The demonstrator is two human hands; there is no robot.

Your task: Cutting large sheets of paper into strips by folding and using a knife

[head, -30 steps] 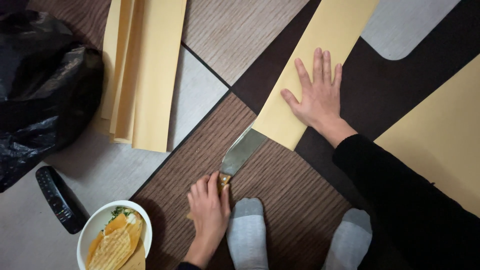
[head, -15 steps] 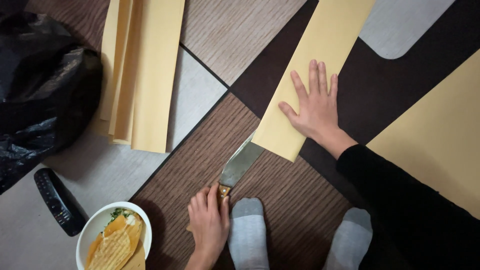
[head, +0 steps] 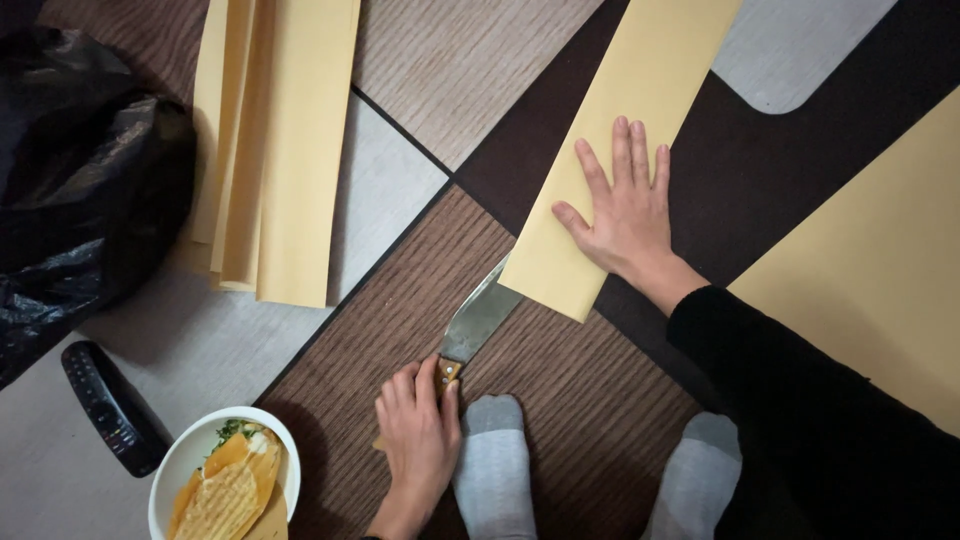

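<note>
Left hand (head: 418, 440) grips knife (head: 480, 320); right hand (head: 625, 215) spread flat on paper strip (head: 615, 150) (bowl (head: 190, 460), remote (head: 108, 405) nearby).

Hidden and cut-off parts

The knife (head: 482, 318) tip lies under the paper strip (head: 620, 150); its handle hides inside the left hand (head: 418, 440). The bowl (head: 190, 460) is cropped below.
</note>
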